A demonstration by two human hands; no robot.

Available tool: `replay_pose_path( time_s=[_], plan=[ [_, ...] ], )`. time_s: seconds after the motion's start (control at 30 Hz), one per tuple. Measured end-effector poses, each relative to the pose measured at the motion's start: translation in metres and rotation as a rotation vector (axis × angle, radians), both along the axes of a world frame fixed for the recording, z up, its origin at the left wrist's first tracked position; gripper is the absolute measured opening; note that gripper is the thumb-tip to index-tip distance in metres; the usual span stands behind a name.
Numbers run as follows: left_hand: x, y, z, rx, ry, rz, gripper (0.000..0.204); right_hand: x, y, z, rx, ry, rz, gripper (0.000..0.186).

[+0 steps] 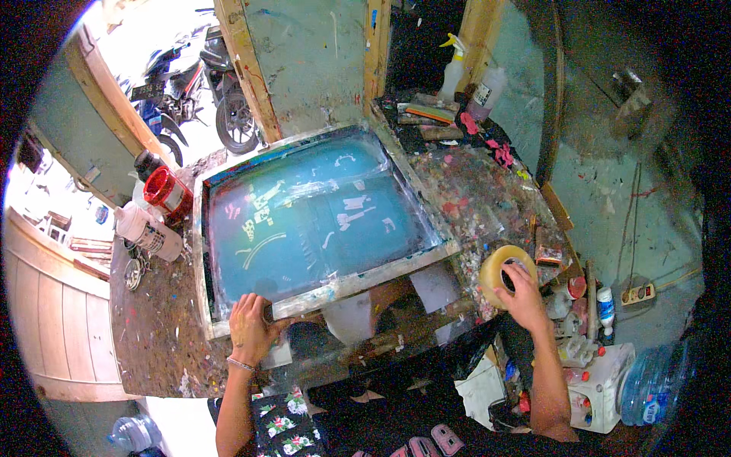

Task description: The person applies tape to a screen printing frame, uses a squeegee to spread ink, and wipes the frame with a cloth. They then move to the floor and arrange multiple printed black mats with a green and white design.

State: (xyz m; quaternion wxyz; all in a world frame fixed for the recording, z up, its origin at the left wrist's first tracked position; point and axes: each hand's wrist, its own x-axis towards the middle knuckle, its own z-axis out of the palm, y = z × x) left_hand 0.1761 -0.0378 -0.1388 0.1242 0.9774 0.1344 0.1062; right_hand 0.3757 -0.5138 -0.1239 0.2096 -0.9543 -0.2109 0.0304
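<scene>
A screen-printing frame with blue-green mesh lies at a slant on the worktable, its near side slightly raised over the table's front edge. Pale stencil shapes and a creased strip of clear tape show on the mesh. My left hand is closed over the near rail of this frame, toward its left corner. To the right of the frame, my right hand grips a wide roll of yellowish clear tape, with fingers reaching into its core. The fingertips inside the roll are partly hidden.
On the table's left stand a red tub and a white bottle. A spray bottle and a jug stand at the back right. Containers and a large water bottle crowd the lower right. Motorbikes show through the doorway.
</scene>
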Motion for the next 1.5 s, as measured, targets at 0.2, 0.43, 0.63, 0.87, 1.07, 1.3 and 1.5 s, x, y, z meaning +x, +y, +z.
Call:
replay_pose_path(
  time_s=[0.2, 0.43, 0.63, 0.87, 1.07, 1.3, 1.5],
  plan=[
    [-0.015, -0.006, -0.012, -0.011, -0.007, 0.002, 0.044, -0.022, 0.006, -0.015, 0.141, 0.012, -0.042, 0.075],
    [-0.049, -0.046, -0.033, -0.093, -0.393, 0.094, 0.043, -0.034, -0.014, -0.021, -0.067, -0.121, -0.072, 0.085],
    [-0.095, -0.064, -0.065, -0.107, -0.477, 0.359, 0.035, -0.025, -0.015, -0.035, -0.073, -0.223, -0.040, 0.055],
    [-0.127, -0.075, -0.086, -0.045, -0.521, 0.475, 0.030, -0.005, -0.018, -0.008, -0.153, -0.105, -0.024, 0.047],
    [-0.110, -0.092, -0.064, -0.038, -0.421, 0.412, 0.035, 0.108, -0.028, 0.022, 0.105, -0.339, -0.137, 0.033],
    [-0.094, -0.111, -0.057, -0.119, -0.429, 0.454, 0.035, 0.229, -0.051, 0.003, -0.112, -0.338, -0.111, 0.040],
    [-0.096, -0.116, -0.051, -0.137, -0.352, 0.545, 0.031, 0.241, -0.064, -0.028, -0.218, -0.239, -0.127, 0.040]
  ],
)
